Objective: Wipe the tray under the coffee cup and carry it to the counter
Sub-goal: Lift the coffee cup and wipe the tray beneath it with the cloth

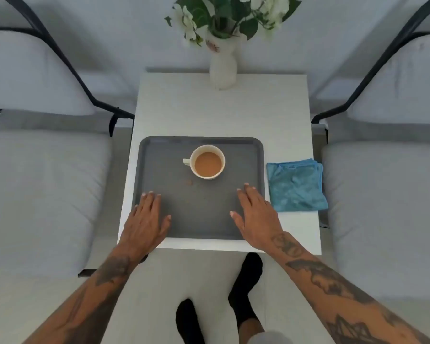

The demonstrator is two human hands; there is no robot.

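Note:
A grey tray (199, 214) lies on the near half of a small white table (221, 112). On it stands a white cup (207, 162) full of light-brown coffee, its handle pointing left. Small brown spots (188, 182) mark the tray just in front of the cup. A folded blue cloth (296, 185) lies on the table right of the tray. My left hand (145, 219) rests flat over the tray's near left corner, fingers apart. Over the near right part, my right hand (257, 212) lies flat too, holding nothing.
A white vase (222, 68) with white flowers and green leaves stands at the table's far edge. Grey cushioned chairs with black frames flank the table, one on the left (35, 189) and one on the right (387, 194). My feet in black socks (243, 289) stand below the near edge.

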